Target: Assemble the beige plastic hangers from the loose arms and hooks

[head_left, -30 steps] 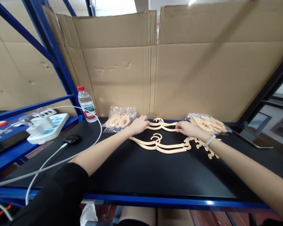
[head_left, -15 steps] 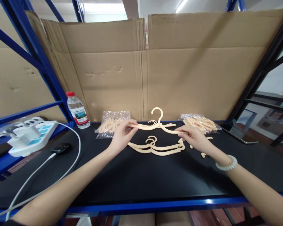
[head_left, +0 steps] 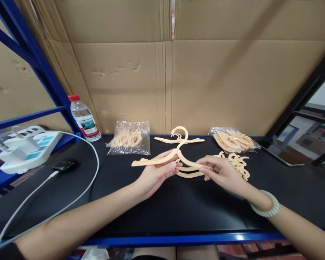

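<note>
left hand (head_left: 153, 178) and right hand (head_left: 225, 174) hold a hanger (head_left: 178, 151).

Red-capped bottle (head_left: 85, 121) near cardboard (head_left: 119, 79) — white power strip (head_left: 37, 153) at left.

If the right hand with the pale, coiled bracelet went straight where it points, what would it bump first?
Probably the bare left hand: the right hand points toward it, along the cream, curved-hooked, plastic-looking hanger both hold. Depth is hard to judge.
</note>
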`<state>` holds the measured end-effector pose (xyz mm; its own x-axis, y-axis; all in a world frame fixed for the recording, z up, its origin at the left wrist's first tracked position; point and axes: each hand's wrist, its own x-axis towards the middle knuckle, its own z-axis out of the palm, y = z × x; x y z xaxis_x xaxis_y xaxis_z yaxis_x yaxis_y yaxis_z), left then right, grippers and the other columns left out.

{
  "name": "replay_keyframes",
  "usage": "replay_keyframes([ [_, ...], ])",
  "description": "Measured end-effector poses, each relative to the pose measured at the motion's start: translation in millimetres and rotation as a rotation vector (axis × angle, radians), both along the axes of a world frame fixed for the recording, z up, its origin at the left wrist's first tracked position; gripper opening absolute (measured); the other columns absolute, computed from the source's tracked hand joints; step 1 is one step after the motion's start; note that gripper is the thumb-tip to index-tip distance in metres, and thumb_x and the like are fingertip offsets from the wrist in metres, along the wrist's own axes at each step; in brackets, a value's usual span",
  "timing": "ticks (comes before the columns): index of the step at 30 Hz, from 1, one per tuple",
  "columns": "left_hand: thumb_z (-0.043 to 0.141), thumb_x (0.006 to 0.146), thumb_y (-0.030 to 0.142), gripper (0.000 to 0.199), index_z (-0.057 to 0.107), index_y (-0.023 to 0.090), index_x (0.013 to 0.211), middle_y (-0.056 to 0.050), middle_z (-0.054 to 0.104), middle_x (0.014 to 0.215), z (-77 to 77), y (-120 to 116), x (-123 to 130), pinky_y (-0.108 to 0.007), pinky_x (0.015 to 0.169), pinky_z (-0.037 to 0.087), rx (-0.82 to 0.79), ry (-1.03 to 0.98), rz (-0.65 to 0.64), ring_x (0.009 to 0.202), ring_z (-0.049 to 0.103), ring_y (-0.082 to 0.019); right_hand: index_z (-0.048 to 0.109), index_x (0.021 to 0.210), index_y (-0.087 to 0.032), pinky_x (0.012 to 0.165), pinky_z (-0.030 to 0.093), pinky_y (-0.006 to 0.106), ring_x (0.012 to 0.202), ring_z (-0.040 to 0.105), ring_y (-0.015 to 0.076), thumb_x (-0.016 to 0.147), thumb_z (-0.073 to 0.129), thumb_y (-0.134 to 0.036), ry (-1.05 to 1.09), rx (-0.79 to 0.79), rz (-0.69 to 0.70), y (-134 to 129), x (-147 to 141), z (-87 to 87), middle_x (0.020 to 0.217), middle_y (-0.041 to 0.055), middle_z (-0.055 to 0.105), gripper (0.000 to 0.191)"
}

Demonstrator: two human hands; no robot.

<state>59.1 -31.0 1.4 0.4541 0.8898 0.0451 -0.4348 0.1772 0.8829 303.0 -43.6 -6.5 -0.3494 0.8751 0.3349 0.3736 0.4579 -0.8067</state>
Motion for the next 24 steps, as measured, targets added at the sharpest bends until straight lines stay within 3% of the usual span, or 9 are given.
replay_keyframes([
  [7,0.085,0.067,0.026,0.024,0.077,0.018,0.088,-0.007,0.074,0.099,-11.2,-8,10,-0.028,0.081,0.050,-0.031,0.135,0.090,0.094,0.065,-0.019,0.067,0.109,-0.020,0.053,0.057,0.025,0.058,0.062,0.0119,0.091,0.059,-0.036,-0.076,-0.032,0.100,-13,-10,-3.5,0.083,0.0036,0.065,0.025],
  [10,0.085,0.067,0.028,0.021,0.077,0.017,0.083,-0.005,0.073,0.092,-13.8,-9,13,-0.027,0.082,0.050,-0.041,0.121,0.100,0.089,0.066,-0.017,0.068,0.111,-0.021,0.062,0.058,0.027,0.067,0.067,0.0146,0.088,0.063,-0.035,-0.138,0.034,0.118,-10,-7,4.1,0.090,0.0045,0.070,0.026],
  [13,0.085,0.066,0.029,0.022,0.078,0.017,0.083,-0.004,0.072,0.088,-16.8,-9,13,-0.025,0.080,0.050,-0.059,0.111,0.068,0.083,0.065,-0.014,0.068,0.111,-0.022,0.073,0.057,0.030,0.084,0.068,0.0192,0.092,0.056,-0.038,-0.144,0.145,-0.060,4,12,14.5,0.094,0.0062,0.072,0.028],
  [15,0.085,0.067,0.029,0.022,0.078,0.016,0.083,-0.004,0.072,0.085,-18.8,-9,13,-0.024,0.078,0.050,-0.039,0.116,0.036,0.081,0.064,-0.014,0.069,0.105,-0.020,0.068,0.056,0.031,0.083,0.068,0.0212,0.091,0.054,-0.042,-0.161,0.204,-0.253,17,34,19.5,0.093,0.0080,0.072,0.031],
  [18,0.082,0.071,0.028,0.017,0.078,0.018,0.085,-0.004,0.072,0.084,-21.2,-8,12,-0.023,0.078,0.049,0.020,0.119,-0.009,0.083,0.064,-0.014,0.072,0.089,-0.020,0.066,0.055,0.036,0.077,0.067,0.0237,0.085,0.058,-0.044,-0.326,0.225,-0.381,39,71,20.2,0.088,0.0089,0.073,0.028],
  [20,0.081,0.072,0.028,0.017,0.078,0.019,0.086,-0.004,0.073,0.084,-21.9,-8,11,-0.024,0.078,0.049,0.034,0.124,-0.009,0.083,0.064,-0.014,0.073,0.088,-0.020,0.065,0.054,0.040,0.072,0.065,0.0250,0.084,0.056,-0.042,-0.466,0.237,-0.369,50,89,15.4,0.082,0.0093,0.072,0.028],
  [24,0.082,0.070,0.029,0.020,0.078,0.018,0.086,-0.006,0.073,0.086,-20.8,-8,11,-0.028,0.079,0.051,0.006,0.135,0.022,0.083,0.064,-0.017,0.075,0.095,-0.019,0.081,0.051,0.048,0.089,0.064,0.0298,0.083,0.058,-0.038,-0.577,0.265,-0.272,61,96,-1.7,0.094,0.0123,0.070,0.028],
])
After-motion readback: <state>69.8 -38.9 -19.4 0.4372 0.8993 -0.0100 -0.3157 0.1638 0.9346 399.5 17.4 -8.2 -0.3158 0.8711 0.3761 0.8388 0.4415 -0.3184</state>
